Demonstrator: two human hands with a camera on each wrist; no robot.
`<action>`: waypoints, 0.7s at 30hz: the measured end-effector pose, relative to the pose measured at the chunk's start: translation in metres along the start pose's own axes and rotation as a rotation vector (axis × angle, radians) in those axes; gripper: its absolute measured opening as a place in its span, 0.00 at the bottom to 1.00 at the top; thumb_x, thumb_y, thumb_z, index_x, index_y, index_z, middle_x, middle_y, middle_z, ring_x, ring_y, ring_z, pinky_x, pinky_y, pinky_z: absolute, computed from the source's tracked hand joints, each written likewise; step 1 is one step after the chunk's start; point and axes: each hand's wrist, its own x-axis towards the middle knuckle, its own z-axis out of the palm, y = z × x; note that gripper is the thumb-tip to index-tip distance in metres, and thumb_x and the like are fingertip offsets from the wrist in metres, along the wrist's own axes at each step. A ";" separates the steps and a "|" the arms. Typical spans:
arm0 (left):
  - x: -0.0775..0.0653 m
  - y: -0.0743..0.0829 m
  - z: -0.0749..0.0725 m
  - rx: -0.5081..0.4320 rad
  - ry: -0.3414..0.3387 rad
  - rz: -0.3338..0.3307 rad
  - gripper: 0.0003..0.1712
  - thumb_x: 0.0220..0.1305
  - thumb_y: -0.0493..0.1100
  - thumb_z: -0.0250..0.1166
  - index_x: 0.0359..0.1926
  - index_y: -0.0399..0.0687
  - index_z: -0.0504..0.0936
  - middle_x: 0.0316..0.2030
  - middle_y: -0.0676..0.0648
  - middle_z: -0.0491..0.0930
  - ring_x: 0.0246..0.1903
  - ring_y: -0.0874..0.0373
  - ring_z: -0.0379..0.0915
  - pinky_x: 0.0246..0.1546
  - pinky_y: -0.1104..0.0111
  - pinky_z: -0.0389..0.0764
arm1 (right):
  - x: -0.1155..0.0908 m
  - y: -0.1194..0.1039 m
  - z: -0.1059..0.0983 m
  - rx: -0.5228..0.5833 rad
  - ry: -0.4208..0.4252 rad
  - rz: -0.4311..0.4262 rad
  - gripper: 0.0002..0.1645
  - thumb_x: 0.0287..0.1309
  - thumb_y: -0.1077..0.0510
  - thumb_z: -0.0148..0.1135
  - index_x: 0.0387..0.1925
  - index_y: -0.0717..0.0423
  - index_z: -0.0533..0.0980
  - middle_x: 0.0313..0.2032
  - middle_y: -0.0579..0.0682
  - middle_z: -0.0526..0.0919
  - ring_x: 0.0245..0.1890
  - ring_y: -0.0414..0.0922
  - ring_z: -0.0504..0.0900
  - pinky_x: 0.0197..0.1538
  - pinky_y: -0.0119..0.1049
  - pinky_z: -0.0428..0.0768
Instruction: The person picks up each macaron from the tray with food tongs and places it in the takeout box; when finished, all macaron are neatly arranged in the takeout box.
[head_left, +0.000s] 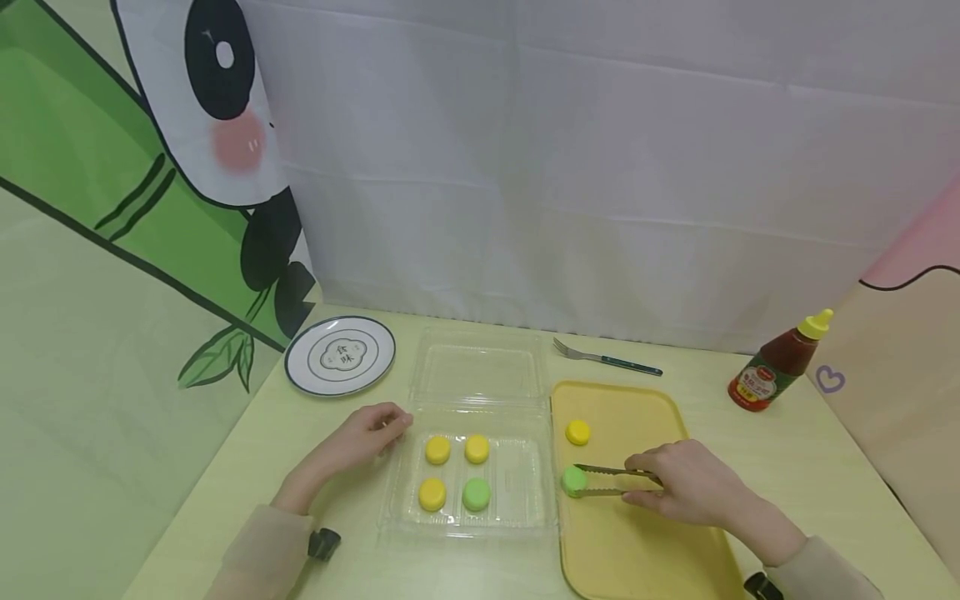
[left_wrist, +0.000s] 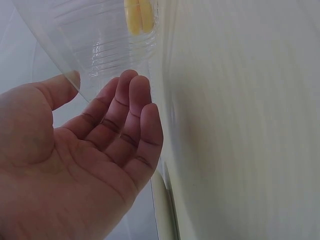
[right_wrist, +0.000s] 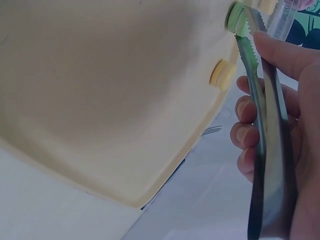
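My right hand (head_left: 690,483) grips metal tongs (right_wrist: 272,130) with serrated tips. In the head view those tips lie on either side of a green macaron (head_left: 574,481) at the yellow tray's left edge. A yellow macaron (head_left: 577,432) sits behind it on the tray (head_left: 637,554). Beside the left rim of a clear hinged plastic box (head_left: 525,467) is my left hand (head_left: 363,437), its fingers loosely bent and thumb apart in the left wrist view; whether it touches the rim I cannot tell. Inside the box are three yellow macarons (head_left: 437,450) and a green macaron (head_left: 476,494).
The box's lid (head_left: 480,367) lies open toward the back. A white plate (head_left: 340,356) with dark rings stands back left. Behind the tray lies a fork (head_left: 607,360) with a dark green handle. A red sauce bottle (head_left: 780,362) with a yellow cap stands back right.
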 end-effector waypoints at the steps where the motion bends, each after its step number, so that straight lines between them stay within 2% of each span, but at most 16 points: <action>1: 0.000 0.000 0.000 0.001 -0.001 0.003 0.18 0.75 0.51 0.57 0.45 0.38 0.79 0.30 0.44 0.76 0.30 0.53 0.71 0.27 0.69 0.74 | 0.000 0.000 0.000 0.002 0.001 -0.001 0.16 0.57 0.42 0.71 0.37 0.48 0.84 0.29 0.35 0.84 0.20 0.28 0.66 0.24 0.28 0.66; 11: -0.001 0.003 0.000 -0.018 0.000 0.010 0.18 0.75 0.50 0.57 0.45 0.37 0.79 0.31 0.44 0.77 0.30 0.53 0.71 0.26 0.69 0.74 | -0.001 0.000 -0.007 0.005 -0.004 0.018 0.17 0.58 0.40 0.70 0.38 0.48 0.85 0.29 0.36 0.85 0.22 0.28 0.69 0.24 0.28 0.69; 21: -0.001 0.003 0.000 -0.005 0.004 -0.008 0.18 0.75 0.50 0.57 0.46 0.38 0.79 0.32 0.44 0.77 0.31 0.53 0.71 0.28 0.68 0.74 | -0.001 0.000 -0.019 -0.014 0.019 -0.009 0.17 0.56 0.45 0.72 0.39 0.52 0.85 0.32 0.41 0.87 0.25 0.31 0.78 0.27 0.31 0.74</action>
